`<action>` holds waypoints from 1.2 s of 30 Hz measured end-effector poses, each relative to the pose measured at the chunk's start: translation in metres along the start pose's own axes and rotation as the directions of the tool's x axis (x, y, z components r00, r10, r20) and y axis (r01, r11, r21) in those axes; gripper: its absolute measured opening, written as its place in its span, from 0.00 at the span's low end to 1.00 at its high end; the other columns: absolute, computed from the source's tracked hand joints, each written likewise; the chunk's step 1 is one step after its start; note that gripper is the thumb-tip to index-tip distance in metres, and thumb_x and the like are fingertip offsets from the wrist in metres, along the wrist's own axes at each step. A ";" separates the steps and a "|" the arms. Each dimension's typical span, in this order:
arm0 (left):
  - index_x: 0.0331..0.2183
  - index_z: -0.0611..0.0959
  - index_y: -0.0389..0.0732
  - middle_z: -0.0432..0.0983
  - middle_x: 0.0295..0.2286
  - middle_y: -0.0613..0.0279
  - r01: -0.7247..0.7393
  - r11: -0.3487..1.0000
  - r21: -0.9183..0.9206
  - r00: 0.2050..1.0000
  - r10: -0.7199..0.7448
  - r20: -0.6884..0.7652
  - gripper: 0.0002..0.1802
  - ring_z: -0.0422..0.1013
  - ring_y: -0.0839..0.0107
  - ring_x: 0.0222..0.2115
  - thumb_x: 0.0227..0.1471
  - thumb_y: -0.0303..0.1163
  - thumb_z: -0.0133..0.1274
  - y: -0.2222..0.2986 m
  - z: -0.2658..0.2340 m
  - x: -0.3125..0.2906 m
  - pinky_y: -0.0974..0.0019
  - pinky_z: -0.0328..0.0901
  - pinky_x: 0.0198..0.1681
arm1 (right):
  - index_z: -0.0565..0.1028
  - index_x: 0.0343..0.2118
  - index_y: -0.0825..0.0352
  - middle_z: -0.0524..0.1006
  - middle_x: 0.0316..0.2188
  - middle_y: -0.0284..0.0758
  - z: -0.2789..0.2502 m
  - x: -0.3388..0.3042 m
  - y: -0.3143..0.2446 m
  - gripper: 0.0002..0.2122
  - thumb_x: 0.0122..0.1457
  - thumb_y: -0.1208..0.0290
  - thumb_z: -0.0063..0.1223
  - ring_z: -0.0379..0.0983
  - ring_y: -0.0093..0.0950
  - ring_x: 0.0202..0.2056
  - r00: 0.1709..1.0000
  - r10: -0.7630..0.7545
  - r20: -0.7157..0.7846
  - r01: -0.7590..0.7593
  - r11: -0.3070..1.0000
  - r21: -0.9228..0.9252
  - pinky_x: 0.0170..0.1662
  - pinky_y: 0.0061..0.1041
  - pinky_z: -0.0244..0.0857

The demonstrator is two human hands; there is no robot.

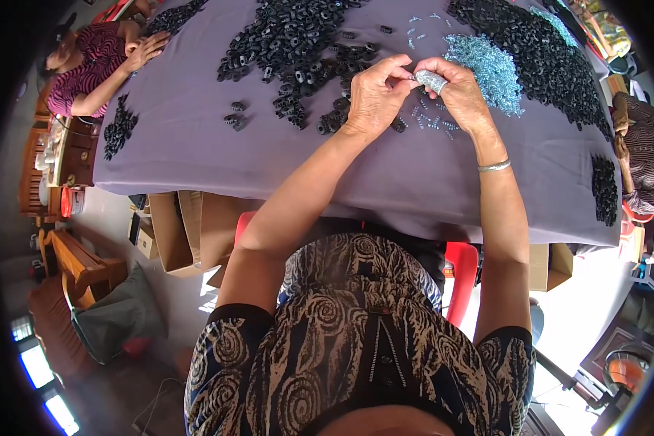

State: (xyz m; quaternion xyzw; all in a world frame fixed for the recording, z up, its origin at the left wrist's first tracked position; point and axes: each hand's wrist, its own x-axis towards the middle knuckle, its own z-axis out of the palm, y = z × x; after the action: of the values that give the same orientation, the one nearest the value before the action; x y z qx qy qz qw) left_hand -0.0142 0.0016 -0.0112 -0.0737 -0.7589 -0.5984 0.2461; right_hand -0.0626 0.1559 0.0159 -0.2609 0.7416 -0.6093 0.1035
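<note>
Above the table my left hand (374, 99) and my right hand (461, 93) meet at their fingertips. Both pinch with thumb and forefinger; what lies between the tips is too small to make out. A silvery wrap (430, 80) covers a finger of my right hand. Beside that hand lies a heap of small shiny coil springs (490, 69), with loose springs (434, 122) scattered below the fingers. To the left of my left hand spreads a big pile of small black plastic pieces (287, 43), some reaching almost under the wrist.
A grey cloth covers the table (218, 160). Another black heap (559, 83) lies at the right, with smaller ones near the corners. One person (94, 65) works at the left edge, another (639, 145) sits at the right. Cardboard boxes (196, 225) stand below the table.
</note>
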 end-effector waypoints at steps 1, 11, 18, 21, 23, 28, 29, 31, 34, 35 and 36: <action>0.39 0.78 0.37 0.77 0.27 0.65 0.026 0.999 -0.026 1.000 -0.025 0.018 0.17 0.70 0.82 0.28 0.43 0.20 0.58 0.000 0.000 0.000 0.77 0.67 0.32 | 0.75 0.33 0.68 0.72 0.24 0.25 0.002 -0.001 -0.005 0.05 0.55 0.78 0.47 0.63 0.14 0.24 1.000 0.016 -0.023 -0.016 1.000 -0.026 0.28 0.14 0.60; 0.41 0.76 0.37 0.74 0.28 0.66 0.099 0.984 -0.151 0.992 -0.086 0.095 0.17 0.68 0.83 0.26 0.45 0.20 0.56 0.002 -0.001 0.001 0.78 0.65 0.29 | 0.73 0.31 0.66 0.69 0.21 0.25 0.006 -0.002 -0.009 0.03 0.56 0.75 0.47 0.61 0.12 0.20 0.995 -0.080 -0.052 0.078 0.996 -0.041 0.22 0.13 0.57; 0.42 0.75 0.35 0.75 0.26 0.64 0.150 0.958 -0.244 0.983 -0.119 0.138 0.18 0.69 0.82 0.26 0.45 0.20 0.55 0.003 -0.004 0.001 0.77 0.65 0.30 | 0.73 0.34 0.63 0.71 0.20 0.29 -0.004 -0.002 -0.011 0.09 0.59 0.65 0.41 0.60 0.15 0.17 0.994 0.093 -0.050 -0.088 0.991 0.096 0.19 0.16 0.55; 0.42 0.75 0.34 0.75 0.26 0.64 0.164 0.959 -0.233 0.981 -0.132 0.144 0.19 0.69 0.82 0.25 0.45 0.20 0.55 0.005 -0.004 0.001 0.78 0.65 0.30 | 0.72 0.34 0.63 0.69 0.21 0.24 0.000 -0.006 -0.015 0.11 0.61 0.62 0.40 0.59 0.12 0.19 0.997 0.068 -0.040 -0.077 0.962 -0.264 0.19 0.13 0.54; 0.42 0.75 0.34 0.75 0.25 0.65 0.174 0.959 -0.223 0.979 -0.142 0.149 0.19 0.68 0.82 0.25 0.44 0.20 0.56 0.004 -0.004 0.001 0.78 0.65 0.30 | 0.72 0.33 0.64 0.69 0.20 0.27 0.001 -0.007 -0.017 0.10 0.60 0.63 0.42 0.60 0.16 0.19 0.998 0.054 -0.012 -0.055 0.933 -0.356 0.22 0.17 0.57; 0.42 0.75 0.36 0.74 0.27 0.69 0.091 0.986 -0.143 0.980 -0.063 0.191 0.18 0.67 0.84 0.26 0.46 0.22 0.56 0.001 -0.004 0.000 0.78 0.65 0.28 | 0.70 0.29 0.67 0.67 0.17 0.32 -0.002 -0.007 -0.015 0.09 0.57 0.66 0.47 0.61 0.22 0.20 0.990 -0.130 0.054 0.137 0.806 -0.575 0.27 0.24 0.59; 0.42 0.75 0.36 0.74 0.27 0.69 0.093 0.985 -0.143 0.979 -0.064 0.192 0.18 0.67 0.84 0.26 0.46 0.22 0.56 0.002 -0.004 0.000 0.78 0.65 0.28 | 0.70 0.29 0.67 0.67 0.17 0.32 -0.002 -0.007 -0.014 0.09 0.57 0.66 0.47 0.61 0.22 0.20 0.990 -0.128 0.053 0.135 0.807 -0.575 0.27 0.24 0.59; 0.42 0.75 0.35 0.74 0.27 0.68 0.240 0.936 -0.257 0.957 -0.184 0.225 0.19 0.67 0.84 0.26 0.45 0.22 0.57 0.003 -0.007 0.003 0.77 0.65 0.27 | 0.69 0.29 0.67 0.66 0.17 0.31 -0.002 -0.006 -0.013 0.08 0.57 0.67 0.46 0.62 0.23 0.20 0.989 -0.131 0.067 0.147 0.856 -0.496 0.27 0.24 0.59; 0.42 0.75 0.35 0.74 0.27 0.67 0.213 0.930 -0.298 0.963 -0.149 0.223 0.18 0.68 0.83 0.26 0.46 0.22 0.57 0.002 -0.008 0.004 0.77 0.66 0.28 | 0.69 0.30 0.66 0.66 0.17 0.31 -0.004 -0.006 -0.011 0.07 0.57 0.68 0.46 0.62 0.23 0.21 0.993 -0.083 0.082 0.112 0.874 -0.474 0.27 0.24 0.59; 0.42 0.75 0.35 0.75 0.28 0.65 0.217 0.931 -0.294 0.960 -0.149 0.237 0.17 0.69 0.81 0.27 0.47 0.22 0.56 0.001 -0.009 0.004 0.76 0.66 0.28 | 0.69 0.30 0.65 0.67 0.18 0.30 -0.003 -0.006 -0.011 0.05 0.57 0.69 0.45 0.62 0.21 0.21 0.992 -0.097 0.081 0.124 0.865 -0.486 0.26 0.23 0.59; 0.42 0.75 0.35 0.75 0.28 0.65 0.217 0.931 -0.294 0.960 -0.150 0.236 0.17 0.69 0.81 0.27 0.47 0.22 0.56 0.000 -0.010 0.005 0.76 0.66 0.28 | 0.69 0.30 0.65 0.67 0.18 0.30 -0.003 -0.007 -0.013 0.05 0.57 0.69 0.45 0.62 0.21 0.21 0.992 -0.097 0.082 0.125 0.865 -0.486 0.26 0.23 0.59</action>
State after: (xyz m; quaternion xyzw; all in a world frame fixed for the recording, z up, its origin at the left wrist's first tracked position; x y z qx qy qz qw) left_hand -0.0158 -0.0088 -0.0071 -0.1034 -0.6781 -0.7218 0.0924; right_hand -0.0547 0.1608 0.0276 -0.3375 0.8525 -0.3987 0.0193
